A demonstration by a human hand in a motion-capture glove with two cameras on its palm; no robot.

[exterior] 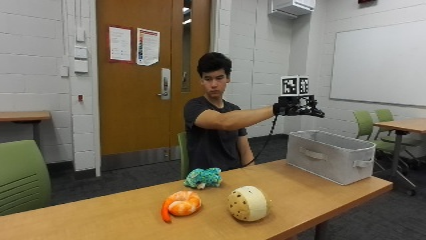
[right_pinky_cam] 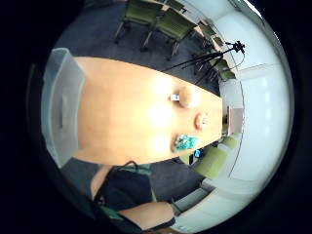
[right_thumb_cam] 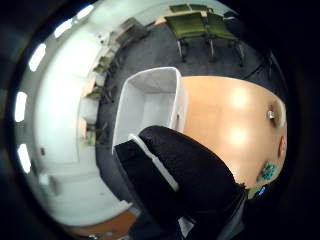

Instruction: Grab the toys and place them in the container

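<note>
Arm stretched straight out at about shoulder height, with the gloved right hand [exterior: 301,108] hanging in the air above the container [exterior: 331,155]. It isn't touching anything, fingers look relaxed and spread with nothing in them, and the thumb side palm view shows black-gloved fingers [right_thumb_cam: 185,175] over the container's open top.

The container is a pale grey fabric bin with a handle on its side, sitting near one end of the wooden surface [exterior: 306,197], close to that end's edge. From the palm view its inside looks bare.

All three toys sit well apart from the container, toward the middle of the surface. The teal plush toy [exterior: 203,177] is the one nearest the person. The orange shrimp-like plush [exterior: 180,204] and the round cream plush with dark spots [exterior: 248,203] lie closer to the front edge, side by side but not touching. There's a wide stretch of bare wood between the cream plush and the container.

No readable brand on the container or toys. Two papers are on the door behind the person, but the writing's too small to make out.
</note>
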